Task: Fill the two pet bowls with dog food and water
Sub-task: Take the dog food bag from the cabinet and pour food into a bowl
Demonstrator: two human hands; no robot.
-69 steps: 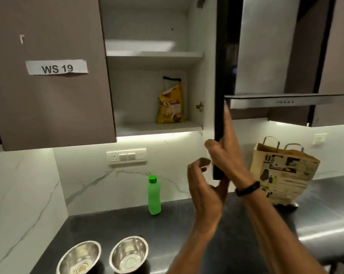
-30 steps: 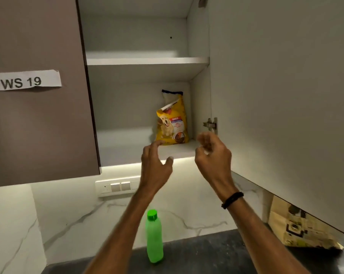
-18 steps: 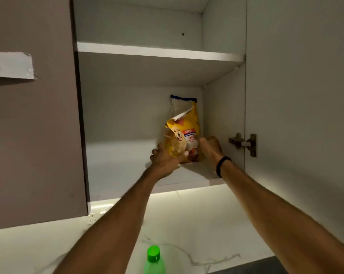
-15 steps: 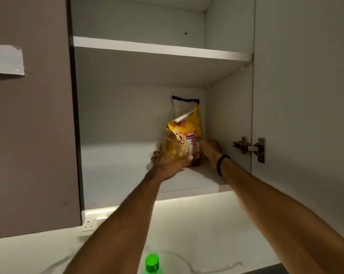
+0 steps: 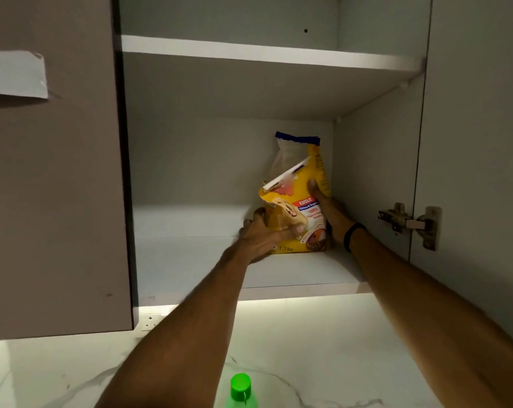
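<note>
A yellow dog food bag (image 5: 304, 210) with a folded white top stands on the lower shelf (image 5: 190, 266) of an open wall cabinet, near its right wall. My left hand (image 5: 262, 234) grips the bag's lower left side, thumb across its front. My right hand (image 5: 330, 212) clasps the bag's right side, a black band on the wrist. The green cap of a water bottle (image 5: 240, 390) shows at the bottom edge. The two pet bowls are out of view.
The upper shelf (image 5: 264, 53) holds nothing visible. The open cabinet door (image 5: 479, 172) hangs at the right on a metal hinge (image 5: 410, 222). A shut brown door (image 5: 52, 187) with a paper label is at the left. A wall socket (image 5: 150, 320) sits on the marble backsplash.
Both hands rose from below the cabinet and closed on the dog food bag. The bag has tilted slightly and come a little forward on the shelf.
</note>
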